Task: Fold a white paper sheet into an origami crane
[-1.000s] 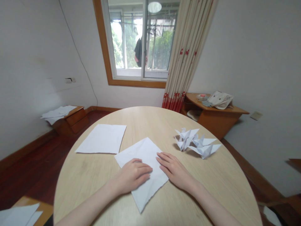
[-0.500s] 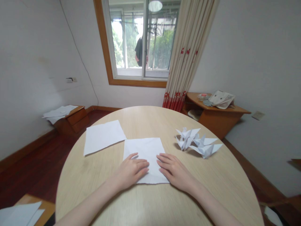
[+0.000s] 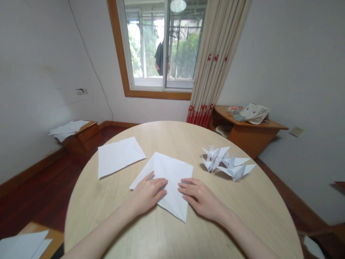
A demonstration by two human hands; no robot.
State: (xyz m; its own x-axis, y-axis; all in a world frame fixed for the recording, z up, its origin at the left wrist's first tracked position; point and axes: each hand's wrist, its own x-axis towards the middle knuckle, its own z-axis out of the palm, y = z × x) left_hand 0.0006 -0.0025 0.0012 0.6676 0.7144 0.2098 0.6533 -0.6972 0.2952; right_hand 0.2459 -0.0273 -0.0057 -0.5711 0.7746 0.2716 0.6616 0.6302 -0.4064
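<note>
A white sheet of paper (image 3: 172, 169) with faint creases lies turned at an angle on the round wooden table (image 3: 151, 237). On its left part rests my left hand (image 3: 149, 194), palm down with the fingers stretched out. My right hand (image 3: 201, 196) lies flat over the right edge of the same sheet, fingers extended towards the middle. Each hand covers a part of the paper. A second white sheet (image 3: 121, 156) lies flat behind my left hand. Several folded paper cranes (image 3: 234, 169) stand in a group beyond my right hand.
A small wooden cabinet with papers (image 3: 68, 128) stands at the left wall. At the back right, a corner desk (image 3: 250, 138) carries a cloth bag (image 3: 254, 113). More white paper (image 3: 24, 244) lies at the lower left, by the table's edge. A curtain (image 3: 212, 64) hangs beside the window.
The sheet under my hands has turned clockwise, so its corners now point towards and away from me. The second sheet has shifted very slightly to the right. Both hands stay flat on the paper.
</note>
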